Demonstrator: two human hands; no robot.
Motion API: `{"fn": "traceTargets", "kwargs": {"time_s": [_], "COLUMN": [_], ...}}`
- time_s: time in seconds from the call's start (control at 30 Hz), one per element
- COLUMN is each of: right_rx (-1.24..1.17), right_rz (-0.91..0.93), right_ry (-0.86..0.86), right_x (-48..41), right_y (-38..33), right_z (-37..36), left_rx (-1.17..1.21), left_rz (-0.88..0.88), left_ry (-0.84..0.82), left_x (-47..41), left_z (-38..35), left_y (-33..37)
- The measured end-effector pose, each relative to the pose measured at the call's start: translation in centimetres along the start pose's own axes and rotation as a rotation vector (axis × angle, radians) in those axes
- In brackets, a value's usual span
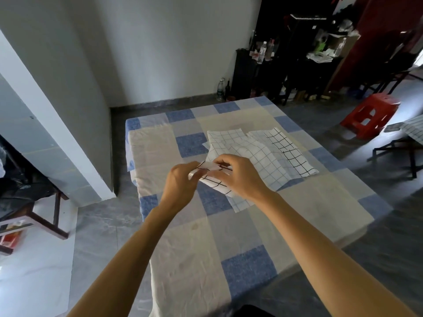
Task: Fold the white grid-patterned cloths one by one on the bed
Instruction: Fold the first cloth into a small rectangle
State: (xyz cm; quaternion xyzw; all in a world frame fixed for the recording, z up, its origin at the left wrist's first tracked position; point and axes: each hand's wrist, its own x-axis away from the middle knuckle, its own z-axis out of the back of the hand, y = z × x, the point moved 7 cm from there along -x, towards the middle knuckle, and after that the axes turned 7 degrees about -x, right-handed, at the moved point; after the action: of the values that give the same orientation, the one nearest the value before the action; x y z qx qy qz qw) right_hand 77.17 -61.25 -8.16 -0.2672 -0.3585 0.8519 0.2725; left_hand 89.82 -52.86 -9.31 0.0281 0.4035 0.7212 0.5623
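Cloth point(215, 179), thin, limp and light above the bed point(309, 202), pinched at one edge between left hand point(180, 186) and right hand point(238, 177), best gripped by corners.

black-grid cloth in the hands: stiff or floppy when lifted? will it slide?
Likely floppy: the cloth bends and droops between the left hand and right hand. Probably light, since fingertip pinches alone hold it up. It looks thin, so a push would more likely bunch it on the bed sheet than slide it whole.
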Motion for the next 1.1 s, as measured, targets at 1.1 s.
{"fn": "traceTargets", "kwargs": {"time_s": [1.1], "right_rx": [-0.390], "right_rz": [-0.215], "right_ry": [0.275], "right_x": [2.4], "right_y": [2.8], "right_z": [2.7], "left_rx": [0.289], "left_rz": [0.265], "left_ry": [0.104], "left_x": [0.0], "left_z": [2.8], "left_y": [-3.6]}}
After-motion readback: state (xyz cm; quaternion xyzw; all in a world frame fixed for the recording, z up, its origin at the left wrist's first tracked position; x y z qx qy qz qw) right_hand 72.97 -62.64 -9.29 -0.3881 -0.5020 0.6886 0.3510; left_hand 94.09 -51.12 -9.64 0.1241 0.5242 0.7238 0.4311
